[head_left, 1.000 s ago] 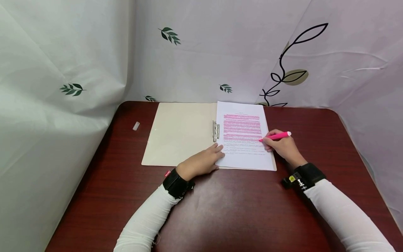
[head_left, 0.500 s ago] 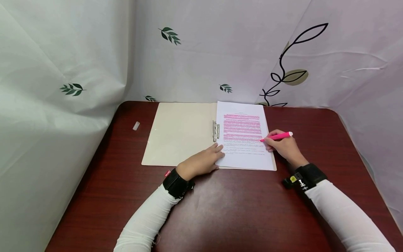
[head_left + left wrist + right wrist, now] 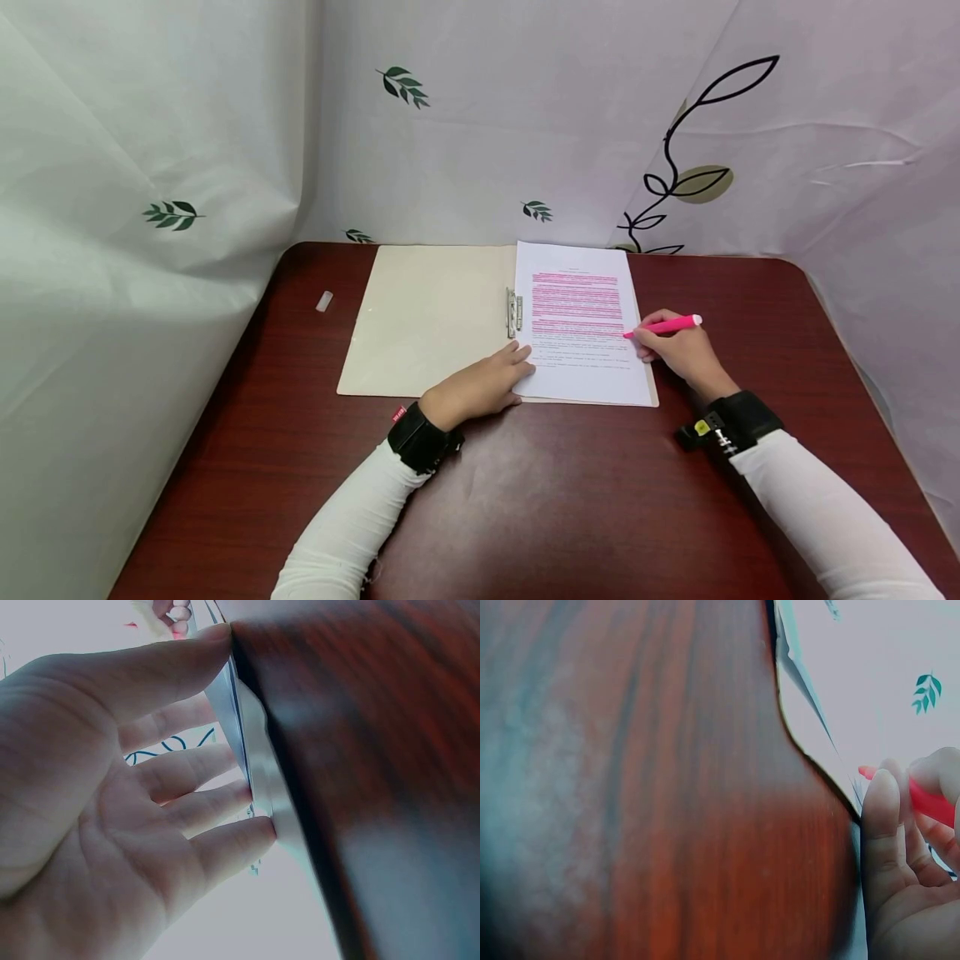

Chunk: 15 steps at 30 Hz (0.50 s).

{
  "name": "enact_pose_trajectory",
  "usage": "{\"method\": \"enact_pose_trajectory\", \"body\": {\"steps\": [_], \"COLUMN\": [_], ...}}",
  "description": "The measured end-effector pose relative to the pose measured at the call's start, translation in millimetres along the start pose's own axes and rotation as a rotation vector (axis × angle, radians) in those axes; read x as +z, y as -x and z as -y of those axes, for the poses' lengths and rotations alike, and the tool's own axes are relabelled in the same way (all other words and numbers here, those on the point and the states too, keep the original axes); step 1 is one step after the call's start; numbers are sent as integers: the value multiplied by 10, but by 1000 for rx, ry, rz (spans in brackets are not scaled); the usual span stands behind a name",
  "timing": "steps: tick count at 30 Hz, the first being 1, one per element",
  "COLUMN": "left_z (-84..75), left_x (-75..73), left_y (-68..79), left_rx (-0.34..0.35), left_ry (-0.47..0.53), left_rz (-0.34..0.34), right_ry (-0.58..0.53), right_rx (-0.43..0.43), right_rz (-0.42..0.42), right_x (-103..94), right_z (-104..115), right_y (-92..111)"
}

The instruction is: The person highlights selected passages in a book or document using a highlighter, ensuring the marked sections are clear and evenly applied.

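Observation:
My right hand [image 3: 681, 346] grips a pink highlighter [image 3: 671, 325], its tip at the right end of a text line on the printed sheet [image 3: 585, 385]. Pink marking covers the upper lines of text; the lower lines are plain. In the right wrist view the highlighter [image 3: 931, 806] shows between thumb and fingers. My left hand [image 3: 480, 385] rests with spread fingers over the sheet's lower left corner and the open folder [image 3: 435, 317]. The left wrist view shows the left fingers [image 3: 187, 769] nearly straight, their tips at the paper's edge.
A metal clip [image 3: 513, 312] sits at the folder's spine beside the sheet. On the dark red wooden table [image 3: 570, 492], left of the folder, lies a small white eraser-like block [image 3: 324, 301]. A white curtain [image 3: 465, 125] with leaf prints hangs behind the table.
My right hand and the highlighter have shifted slightly to the right along the text line. The left hand stays in place on the sheet and folder.

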<state>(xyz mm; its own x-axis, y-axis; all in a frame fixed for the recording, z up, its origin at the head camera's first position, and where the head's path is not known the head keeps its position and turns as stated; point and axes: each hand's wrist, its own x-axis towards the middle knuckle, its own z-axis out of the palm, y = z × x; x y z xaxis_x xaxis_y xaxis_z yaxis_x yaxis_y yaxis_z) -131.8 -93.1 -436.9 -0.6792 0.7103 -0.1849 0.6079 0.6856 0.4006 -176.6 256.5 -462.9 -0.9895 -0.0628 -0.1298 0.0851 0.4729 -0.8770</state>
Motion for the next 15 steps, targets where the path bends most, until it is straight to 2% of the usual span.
{"method": "enact_pose_trajectory", "body": {"steps": [6,15], "left_z": [4,-9], "left_x": [0,-9], "left_y": [1,4], "left_rx": [-7,-6], "left_ry": [-5,8], "left_rz": [-2,-2], "right_ry": [-41,-311], "right_rx": [-26,-46], "right_rz": [0,-40], "right_x": [12,-72], "right_z": [-30,-23], "right_y": [-17,32]}}
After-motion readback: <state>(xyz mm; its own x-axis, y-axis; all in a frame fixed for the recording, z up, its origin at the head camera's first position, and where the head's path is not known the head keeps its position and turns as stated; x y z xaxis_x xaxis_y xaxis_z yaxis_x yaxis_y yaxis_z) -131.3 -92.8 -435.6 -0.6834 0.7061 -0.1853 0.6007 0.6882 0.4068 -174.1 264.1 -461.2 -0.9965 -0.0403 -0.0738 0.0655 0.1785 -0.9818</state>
